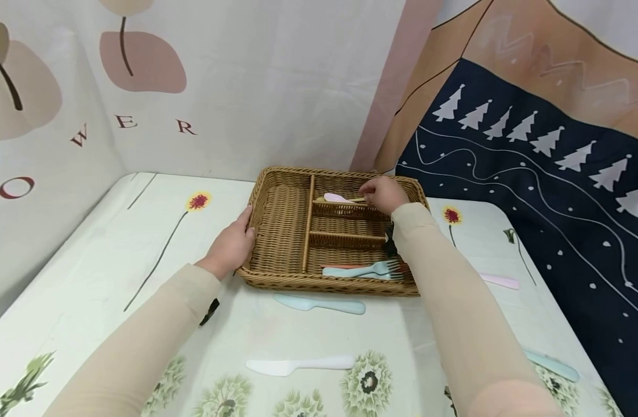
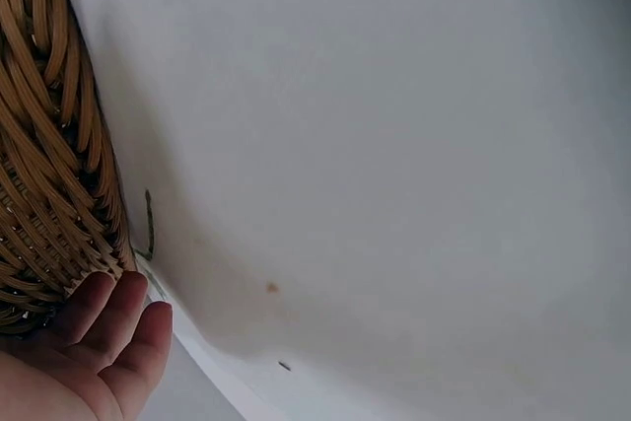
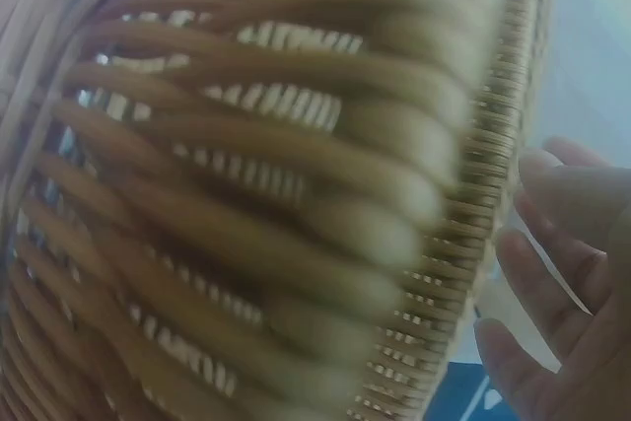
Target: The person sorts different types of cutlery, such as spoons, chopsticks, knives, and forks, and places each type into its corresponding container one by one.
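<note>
A brown wicker cutlery tray [image 1: 282, 285] with several compartments stands on the table. My left hand [image 1: 231, 243] holds its left side, thumb at the rim; in the left wrist view the fingers [image 2: 125, 327] lie against the outer weave. My right hand [image 1: 385, 194] is over the back right compartment, fingers loosely bent. Below its fingertips lie a pale pink spoon [image 1: 336, 198] and yellowish cutlery, partly hidden. In the right wrist view, no object shows between the fingers [image 3: 537, 288] behind the wicker. Light blue forks [image 1: 357, 270] and something orange lie in the front compartment.
A light blue knife [image 1: 321, 303] and a white knife [image 1: 300, 365] lie in front of the tray. To the right are a pink handle [image 1: 499, 281] and a blue handle [image 1: 553, 365], partly behind the right sleeve. Printed cloth walls stand behind the table.
</note>
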A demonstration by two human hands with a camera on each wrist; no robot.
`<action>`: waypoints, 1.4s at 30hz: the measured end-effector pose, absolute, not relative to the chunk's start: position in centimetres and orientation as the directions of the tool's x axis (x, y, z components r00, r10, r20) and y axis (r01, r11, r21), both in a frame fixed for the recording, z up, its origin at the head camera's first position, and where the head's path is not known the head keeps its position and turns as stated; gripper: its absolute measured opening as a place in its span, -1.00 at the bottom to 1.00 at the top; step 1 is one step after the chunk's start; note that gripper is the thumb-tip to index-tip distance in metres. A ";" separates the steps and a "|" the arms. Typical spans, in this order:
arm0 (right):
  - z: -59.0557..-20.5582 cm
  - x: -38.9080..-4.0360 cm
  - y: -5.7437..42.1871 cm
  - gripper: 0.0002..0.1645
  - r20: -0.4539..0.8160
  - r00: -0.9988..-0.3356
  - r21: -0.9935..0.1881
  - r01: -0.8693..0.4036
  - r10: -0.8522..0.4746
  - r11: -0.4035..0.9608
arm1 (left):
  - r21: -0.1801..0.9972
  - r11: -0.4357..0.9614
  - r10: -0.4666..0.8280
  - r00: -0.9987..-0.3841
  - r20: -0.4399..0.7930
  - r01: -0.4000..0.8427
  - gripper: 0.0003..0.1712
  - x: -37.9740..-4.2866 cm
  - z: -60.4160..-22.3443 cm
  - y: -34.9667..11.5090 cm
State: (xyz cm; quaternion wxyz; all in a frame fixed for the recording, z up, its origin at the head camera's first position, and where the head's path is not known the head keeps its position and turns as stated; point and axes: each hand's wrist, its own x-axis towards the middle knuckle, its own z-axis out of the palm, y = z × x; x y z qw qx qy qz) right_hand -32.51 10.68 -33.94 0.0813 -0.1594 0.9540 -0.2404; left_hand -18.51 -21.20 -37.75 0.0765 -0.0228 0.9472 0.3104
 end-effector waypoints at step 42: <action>-28.6 -23.7 19.8 -0.57 0.057 -0.974 -0.689 -0.197 -0.218 0.698 | 0.561 0.825 0.021 -0.989 -0.145 -0.065 -0.33 -18.5 -37.7 -21.2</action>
